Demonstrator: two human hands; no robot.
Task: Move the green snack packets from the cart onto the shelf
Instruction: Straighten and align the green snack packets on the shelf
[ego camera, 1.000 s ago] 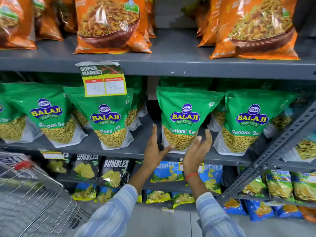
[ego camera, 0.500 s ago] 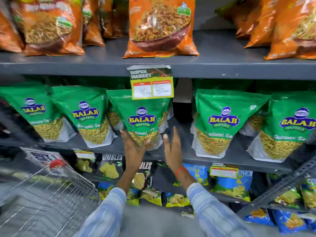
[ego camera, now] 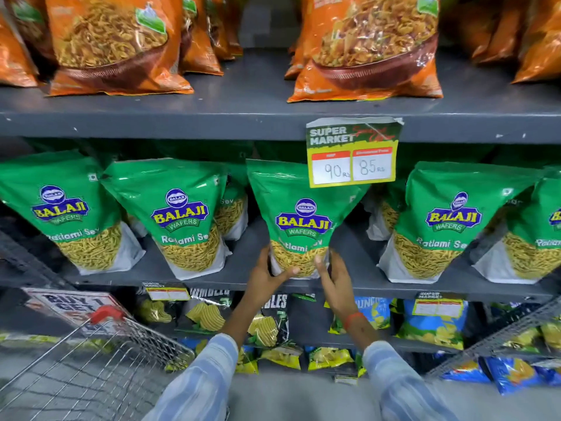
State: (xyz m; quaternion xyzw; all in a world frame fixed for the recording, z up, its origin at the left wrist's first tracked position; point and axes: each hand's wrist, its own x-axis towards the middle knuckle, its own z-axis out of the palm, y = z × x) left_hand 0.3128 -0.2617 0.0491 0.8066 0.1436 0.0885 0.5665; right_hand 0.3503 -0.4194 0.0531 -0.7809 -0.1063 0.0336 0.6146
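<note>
Several green Balaji Ratlami Sev packets stand upright in a row on the grey middle shelf (ego camera: 249, 275). The middle green packet (ego camera: 300, 220) is held at its lower corners from both sides. My left hand (ego camera: 267, 275) wraps its bottom left corner, thumb across the front. My right hand (ego camera: 334, 275) presses flat against its bottom right edge. More green packets stand to the left (ego camera: 182, 214) and to the right (ego camera: 440, 220). The wire cart (ego camera: 91, 369) with a red handle sits at the lower left; I see no packets inside it.
Orange snack bags (ego camera: 367, 47) fill the shelf above. A yellow price tag (ego camera: 352, 153) hangs from that shelf's edge over the held packet's top right. Chip packets (ego camera: 434, 323) fill the lower shelves. A slanted metal rack (ego camera: 501, 335) stands at the lower right.
My view has swung left along the shelf. Both hands moved from the packet further right to the packet under the price tag and closed on its lower corners.
</note>
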